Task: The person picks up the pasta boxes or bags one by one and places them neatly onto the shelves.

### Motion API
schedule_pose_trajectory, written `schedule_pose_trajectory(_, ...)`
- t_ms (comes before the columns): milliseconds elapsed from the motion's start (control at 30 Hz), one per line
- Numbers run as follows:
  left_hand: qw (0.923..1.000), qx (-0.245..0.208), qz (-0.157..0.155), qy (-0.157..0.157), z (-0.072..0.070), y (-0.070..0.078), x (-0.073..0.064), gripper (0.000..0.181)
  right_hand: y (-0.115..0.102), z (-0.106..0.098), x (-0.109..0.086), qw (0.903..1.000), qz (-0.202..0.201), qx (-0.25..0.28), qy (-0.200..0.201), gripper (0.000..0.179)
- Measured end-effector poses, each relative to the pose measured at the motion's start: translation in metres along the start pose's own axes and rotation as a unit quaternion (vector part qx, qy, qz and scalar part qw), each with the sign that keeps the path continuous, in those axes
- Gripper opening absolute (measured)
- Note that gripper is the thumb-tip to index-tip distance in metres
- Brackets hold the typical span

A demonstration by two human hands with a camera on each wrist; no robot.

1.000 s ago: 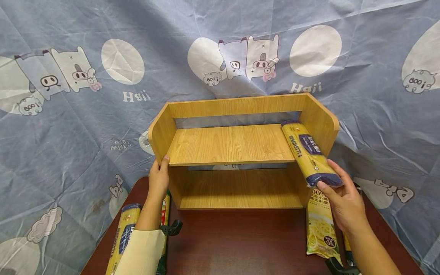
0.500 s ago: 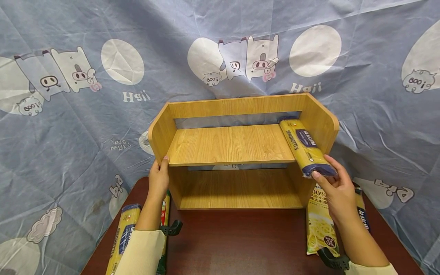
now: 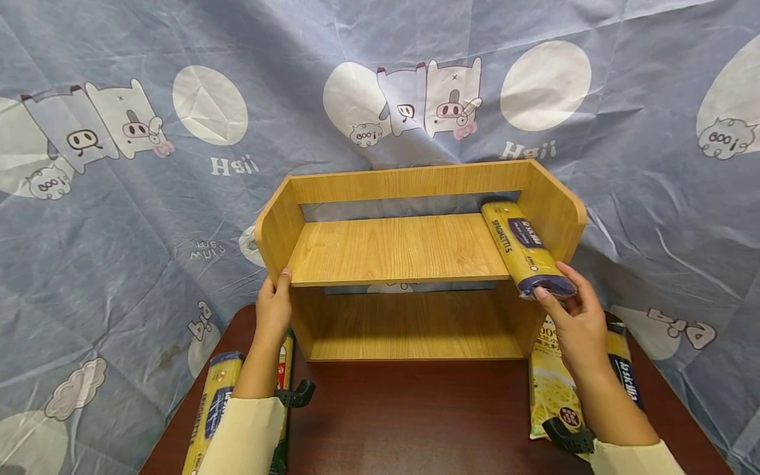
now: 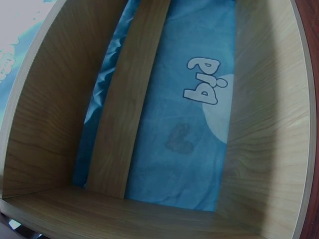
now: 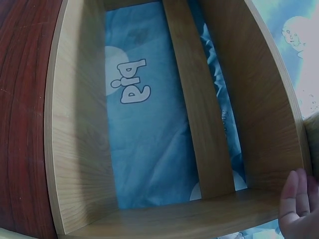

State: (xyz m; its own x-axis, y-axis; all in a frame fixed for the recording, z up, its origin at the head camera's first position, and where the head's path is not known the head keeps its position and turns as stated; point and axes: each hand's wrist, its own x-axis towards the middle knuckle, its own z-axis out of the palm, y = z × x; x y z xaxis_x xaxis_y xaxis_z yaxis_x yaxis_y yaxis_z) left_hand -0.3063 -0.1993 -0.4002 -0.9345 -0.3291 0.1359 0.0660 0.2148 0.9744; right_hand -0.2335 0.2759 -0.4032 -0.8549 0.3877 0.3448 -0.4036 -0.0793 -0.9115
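A two-tier wooden shelf stands in the middle of the head view. On the right of its upper board lies a yellow spaghetti pack with dark blue ends, its near end over the board's front edge. My right hand holds that near end, thumb at the front and fingers along the right side. At the shelf's front left corner, my left hand grips the side panel, thumb on the front. In the right wrist view, the fingers show beside the shelf's edge; the pack is out of that view.
A second spaghetti pack and a slim red-and-green pack lie left on the brown table, partly behind the left forearm. On the right are a yellow noodle bag and another pack. A patterned cloth hangs behind.
My right hand has pushed the spaghetti pack farther back and slightly left onto the upper board, uncovering more of the pack at far right. The left hand keeps its place.
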Motion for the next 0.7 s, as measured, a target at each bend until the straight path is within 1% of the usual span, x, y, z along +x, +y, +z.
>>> schedule_pose_trajectory(233,1.0,-0.004,0.004,0.001,0.0,-0.001,0.001,0.061,0.001,-0.004,-0.003,0.9997,-0.006,0.004,-0.024,0.064)
schedule_pose_trajectory(333,1.0,-0.006,0.004,0.003,0.001,-0.001,0.001,0.06,0.0,-0.005,-0.005,0.9996,-0.009,0.01,-0.027,0.066)
schedule_pose_trajectory(467,0.9999,-0.01,0.004,0.001,0.0,0.0,0.001,0.06,-0.002,-0.006,-0.01,0.9994,-0.013,0.025,-0.02,0.066)
schedule_pose_trajectory(700,1.0,-0.005,0.002,0.002,0.0,-0.001,0.001,0.06,-0.004,-0.012,-0.021,0.9983,-0.022,0.055,0.006,0.063)
